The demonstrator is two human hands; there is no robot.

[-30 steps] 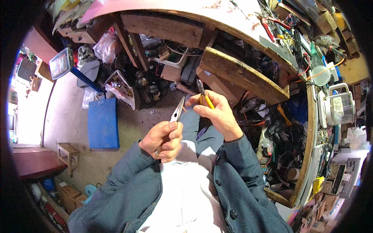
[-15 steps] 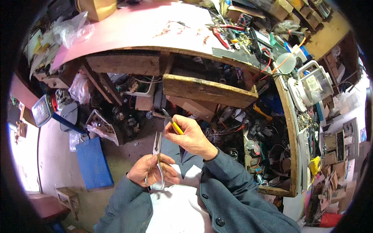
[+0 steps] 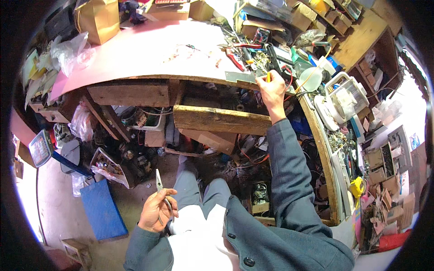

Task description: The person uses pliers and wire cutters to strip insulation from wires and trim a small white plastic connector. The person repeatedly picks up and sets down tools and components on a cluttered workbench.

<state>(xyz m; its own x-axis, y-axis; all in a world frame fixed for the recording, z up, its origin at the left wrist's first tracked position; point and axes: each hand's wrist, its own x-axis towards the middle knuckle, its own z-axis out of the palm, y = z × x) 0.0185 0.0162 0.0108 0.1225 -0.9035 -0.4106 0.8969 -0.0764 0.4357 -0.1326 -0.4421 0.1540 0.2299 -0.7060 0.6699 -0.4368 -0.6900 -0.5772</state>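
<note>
My left hand (image 3: 156,211) is closed around a pair of long-nose pliers (image 3: 158,180), held low in front of my lap with the jaws pointing up. The jaws look closed, with nothing visible between them. My right hand (image 3: 273,95) is stretched out to the workbench edge, its fingers pinching a tool with a yellow handle (image 3: 268,77); the tool's tip is hidden. A dark flat piece (image 3: 240,77) lies on the bench just left of that hand. Beneath it, a wooden drawer (image 3: 217,119) stands pulled out, holding dim clutter.
Red-handled pliers (image 3: 235,60) lie among wires and tools on the bench. A pink sheet (image 3: 135,54) covers its left part. At right stand a clear-sided appliance (image 3: 347,97) and a yellow object (image 3: 356,186). A blue scale platform (image 3: 103,210) is on the floor at left.
My right hand has moved forward and right, from beside the pliers to the bench edge, carrying the yellow-handled tool. My left hand has dropped slightly and turned, still holding the pliers. The view has shifted.
</note>
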